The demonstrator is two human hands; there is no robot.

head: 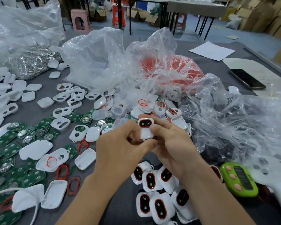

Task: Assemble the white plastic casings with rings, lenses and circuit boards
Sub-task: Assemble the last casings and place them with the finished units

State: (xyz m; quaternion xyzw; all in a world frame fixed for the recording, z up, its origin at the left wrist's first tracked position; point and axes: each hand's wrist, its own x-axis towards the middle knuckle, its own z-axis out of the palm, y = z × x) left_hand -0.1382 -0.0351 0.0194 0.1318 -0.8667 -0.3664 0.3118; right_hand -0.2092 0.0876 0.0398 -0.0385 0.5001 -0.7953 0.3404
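L hand [120,144], R hand [173,143], grips clamped on white casing [145,127]; finished pile [154,192] beneath, bags [225,125] close R.

Smooth plastic and bright metal on a matt grey tabletop [32,109]

The raised casing [145,133] is seen as smooth white plastic, its lens [144,123] dark and glossy. The circuit boards [6,138] are finished in glossy green and fitted with shiny metal discs [25,139]. The red rings [73,177] look thin and rubbery. The bags [96,57] are made of clear, crinkled film. A sheet of paper [212,50] is seen as matt white.
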